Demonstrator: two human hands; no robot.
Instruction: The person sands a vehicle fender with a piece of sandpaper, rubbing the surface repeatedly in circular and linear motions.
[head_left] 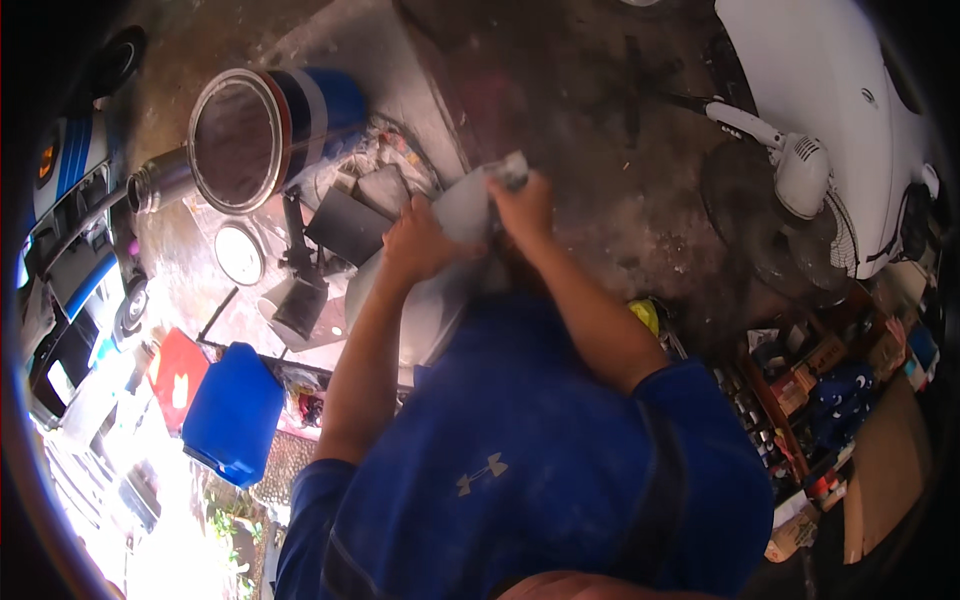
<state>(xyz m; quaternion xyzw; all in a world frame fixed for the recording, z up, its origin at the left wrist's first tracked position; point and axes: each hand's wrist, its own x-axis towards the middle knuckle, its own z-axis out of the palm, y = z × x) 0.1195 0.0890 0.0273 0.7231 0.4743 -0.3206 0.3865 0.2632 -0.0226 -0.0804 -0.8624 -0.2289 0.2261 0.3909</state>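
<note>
In front of my body a smooth light grey panel [462, 208] lies between my two hands. My left hand [415, 243] grips it at its left side, fingers up and thumb stretched across the surface. At the panel's far right end my right hand [525, 207] is closed around a small pale pad or folded piece [512, 168], which is partly covered by the fingers and blurred. Left of my left hand sit a dark grey box-like part [347, 225] and a grey cylindrical part [294, 308].
A large blue drum [325, 112] lies at the far left, beside a round white disc [239, 254]. Nearer stand a blue jerrycan [233, 412] and a red container [180, 375]. To the right are a white fan [803, 175], a white car [830, 90] and cluttered shelves [790, 425].
</note>
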